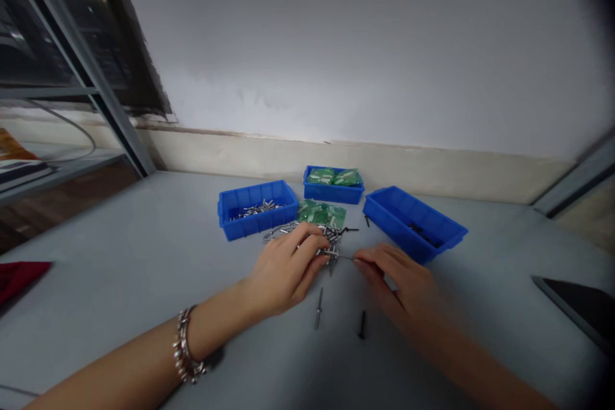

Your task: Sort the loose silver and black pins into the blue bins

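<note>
A heap of silver rivets [332, 232] with a few dark screws lies at the middle of the grey table. My left hand [291, 264] is at the front of the heap, fingers closed on silver rivets near the fingertips. My right hand [396, 272], just to the right, pinches the thin end of a silver rivet [346, 257] that reaches toward the left fingertips. A single rivet [319, 309] and a black screw [362, 325] lie apart on the table in front of the hands.
Behind are a blue bin of silver rivets [258, 225], a blue bin with green packets [333, 193] and a blue bin with dark screws [408, 237]. Green packets [321, 212] lie by the heap. A dark flat object [576, 311] is at right, red cloth [22, 277] at left.
</note>
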The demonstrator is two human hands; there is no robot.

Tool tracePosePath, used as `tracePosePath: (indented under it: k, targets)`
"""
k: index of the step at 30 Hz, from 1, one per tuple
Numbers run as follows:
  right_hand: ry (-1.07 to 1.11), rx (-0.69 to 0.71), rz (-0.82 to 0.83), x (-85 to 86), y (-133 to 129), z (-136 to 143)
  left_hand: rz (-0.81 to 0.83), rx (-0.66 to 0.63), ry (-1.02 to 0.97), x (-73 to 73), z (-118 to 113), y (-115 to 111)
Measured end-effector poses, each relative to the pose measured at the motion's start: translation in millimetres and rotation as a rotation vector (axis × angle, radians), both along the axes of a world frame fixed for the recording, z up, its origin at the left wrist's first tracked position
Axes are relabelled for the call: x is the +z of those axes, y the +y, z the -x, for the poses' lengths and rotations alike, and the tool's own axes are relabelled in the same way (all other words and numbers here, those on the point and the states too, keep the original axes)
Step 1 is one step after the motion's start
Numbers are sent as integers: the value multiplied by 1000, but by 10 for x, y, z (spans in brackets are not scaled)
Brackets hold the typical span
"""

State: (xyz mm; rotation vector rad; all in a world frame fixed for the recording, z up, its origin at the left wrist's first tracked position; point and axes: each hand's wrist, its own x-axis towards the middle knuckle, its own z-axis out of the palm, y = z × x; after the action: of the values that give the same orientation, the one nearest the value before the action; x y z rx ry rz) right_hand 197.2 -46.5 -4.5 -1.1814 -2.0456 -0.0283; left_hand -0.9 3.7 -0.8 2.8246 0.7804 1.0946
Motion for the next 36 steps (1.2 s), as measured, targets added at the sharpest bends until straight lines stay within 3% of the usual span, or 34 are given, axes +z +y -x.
tracePosePath:
  k: [15, 36]
  targets:
    - [31, -47, 7, -5, -3, 5, -32, 6, -15, -6, -10, 11]
    - [-2, 5, -17, 25, -14, 2, -24, -6, -6, -8, -10, 20]
